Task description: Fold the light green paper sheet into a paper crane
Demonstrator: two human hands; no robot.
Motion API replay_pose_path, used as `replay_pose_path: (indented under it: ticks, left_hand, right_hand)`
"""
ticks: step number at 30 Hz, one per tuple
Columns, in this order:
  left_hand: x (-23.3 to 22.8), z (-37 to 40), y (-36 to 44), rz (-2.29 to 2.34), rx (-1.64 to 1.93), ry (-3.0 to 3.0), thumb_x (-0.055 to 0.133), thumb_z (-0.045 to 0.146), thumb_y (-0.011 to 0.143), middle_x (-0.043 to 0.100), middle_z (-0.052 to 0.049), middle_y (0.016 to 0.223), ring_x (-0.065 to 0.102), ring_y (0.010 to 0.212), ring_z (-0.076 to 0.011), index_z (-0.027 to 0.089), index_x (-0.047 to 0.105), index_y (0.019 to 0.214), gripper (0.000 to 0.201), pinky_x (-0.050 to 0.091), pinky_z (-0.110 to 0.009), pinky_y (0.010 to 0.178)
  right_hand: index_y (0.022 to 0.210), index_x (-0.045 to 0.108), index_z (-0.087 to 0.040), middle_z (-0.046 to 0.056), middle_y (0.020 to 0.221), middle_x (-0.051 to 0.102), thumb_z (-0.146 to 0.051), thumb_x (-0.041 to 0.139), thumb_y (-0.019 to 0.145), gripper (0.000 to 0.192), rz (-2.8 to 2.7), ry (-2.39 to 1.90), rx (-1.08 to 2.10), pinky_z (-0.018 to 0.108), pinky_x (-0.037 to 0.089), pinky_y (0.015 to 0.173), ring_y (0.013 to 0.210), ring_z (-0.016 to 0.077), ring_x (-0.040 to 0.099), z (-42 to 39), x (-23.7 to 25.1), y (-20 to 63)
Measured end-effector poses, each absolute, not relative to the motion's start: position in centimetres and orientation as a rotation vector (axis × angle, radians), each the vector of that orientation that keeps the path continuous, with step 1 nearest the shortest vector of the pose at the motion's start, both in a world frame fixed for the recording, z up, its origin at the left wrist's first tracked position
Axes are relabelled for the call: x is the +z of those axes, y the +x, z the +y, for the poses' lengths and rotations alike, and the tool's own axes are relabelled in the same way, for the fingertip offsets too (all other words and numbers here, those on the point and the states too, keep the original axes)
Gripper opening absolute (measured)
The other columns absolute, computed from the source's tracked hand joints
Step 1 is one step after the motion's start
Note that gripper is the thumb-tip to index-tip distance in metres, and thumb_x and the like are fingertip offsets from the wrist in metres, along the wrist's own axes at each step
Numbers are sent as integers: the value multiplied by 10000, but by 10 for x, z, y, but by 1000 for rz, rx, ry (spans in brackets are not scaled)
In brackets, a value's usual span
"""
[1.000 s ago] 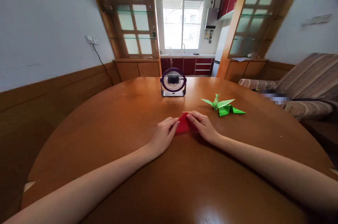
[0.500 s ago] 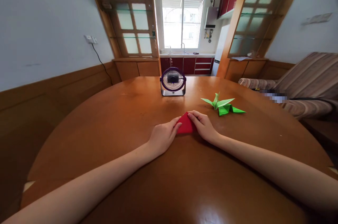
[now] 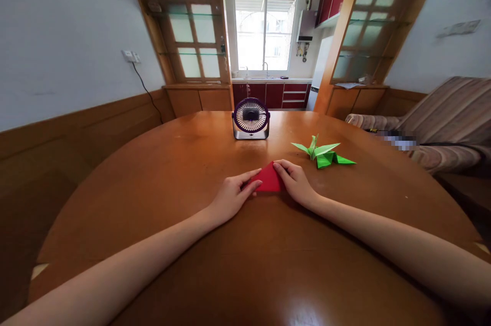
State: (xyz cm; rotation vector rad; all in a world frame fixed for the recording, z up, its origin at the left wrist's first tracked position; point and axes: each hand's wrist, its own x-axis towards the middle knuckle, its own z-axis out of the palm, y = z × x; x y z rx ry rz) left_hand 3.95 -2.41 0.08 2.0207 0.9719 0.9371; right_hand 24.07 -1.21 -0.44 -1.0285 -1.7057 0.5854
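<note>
Lying flat at the centre of the head view, the folded red paper triangle (image 3: 269, 181) rests on the round brown wooden table (image 3: 161, 182), its apex pointing toward the upper frame and its long base running left to right between the two hands. The left hand (image 3: 230, 197) sits just left of and below the paper, palm down, fingers extended and slightly spread, their tips touching the triangle's left slanted edge. The right hand (image 3: 296, 185) is equally close on the right side, palm down, fingers pressed together along the right slanted edge up to the apex; no pinch is evident. Both forearms stretch in from the lower corners, low over the tabletop. Right of centre lies a green folded paper crane (image 3: 324, 153), well apart. A small purple desk fan (image 3: 250, 118) stands above centre.
</note>
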Motion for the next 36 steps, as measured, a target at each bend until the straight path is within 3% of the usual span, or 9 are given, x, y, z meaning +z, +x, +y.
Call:
replay_pose_path:
  ticks: [5,9,15,19,23,26,28,32,36]
  left_hand:
    - [3,-21,31,908,890,1741,599,420,848,716,-41,800,524,492,-71,163,559,1295,518,409,-192,479]
    - [7,-15,31,903,847,1576,674,418,783,704,-39,709,497,430,-66,116,602,1227,541,405,-203,457]
    - [4,-6,28,982,888,1554,686,423,743,716,-59,711,554,533,-100,119,712,850,324,423,-219,529]
    - [2,1,23,1130,949,1805,641,403,756,723,-52,782,638,723,-180,162,740,751,261,480,-291,679]
    - [3,4,21,1243,878,2027,594,381,787,738,-57,859,662,832,-223,188,751,786,249,495,-347,776]
    - [2,4,21,1317,865,2174,575,356,824,734,-65,918,658,862,-225,188,734,931,255,498,-358,796]
    - [1,4,21,1348,861,2305,562,325,852,722,-65,932,644,871,-220,189,704,1008,251,494,-358,803]
    - [-1,4,23,1332,776,2632,490,266,914,679,-68,932,607,893,-217,189,678,984,215,474,-369,827]
    - [-2,5,23,1282,720,2861,430,261,951,636,-87,958,592,902,-209,181,670,1010,259,482,-361,822]
  right_hand:
    - [786,611,-163,24,760,628,-478,452,905,372,-1670,-1041,596,257,409,649,708,160,539,-8,-5,243]
    - [798,617,-161,23,765,632,-470,447,909,370,-1673,-1049,608,253,406,643,708,158,539,-5,-8,243]
    - [812,637,-155,31,781,667,-397,432,925,337,-1798,-1127,542,257,415,664,723,161,570,3,-9,244]
    - [800,635,-155,46,785,670,-304,424,944,296,-2030,-1208,362,267,417,683,725,163,584,9,-7,244]
    - [825,638,-142,82,837,668,-252,424,960,275,-2216,-1295,143,276,431,721,767,173,604,15,-6,241]
    - [888,656,-144,97,897,681,-253,417,967,274,-2271,-1383,65,273,447,751,823,179,631,18,-7,237]
    - [993,650,-153,103,976,691,-249,409,970,261,-2289,-1398,38,276,457,787,902,188,644,19,-7,235]
    - [1212,531,-160,110,1123,670,-235,418,965,282,-2289,-1414,6,288,469,810,986,201,648,17,-7,232]
    - [1103,558,-162,107,1058,671,-222,370,978,234,-2347,-1504,-56,276,463,755,919,203,659,14,-3,229]
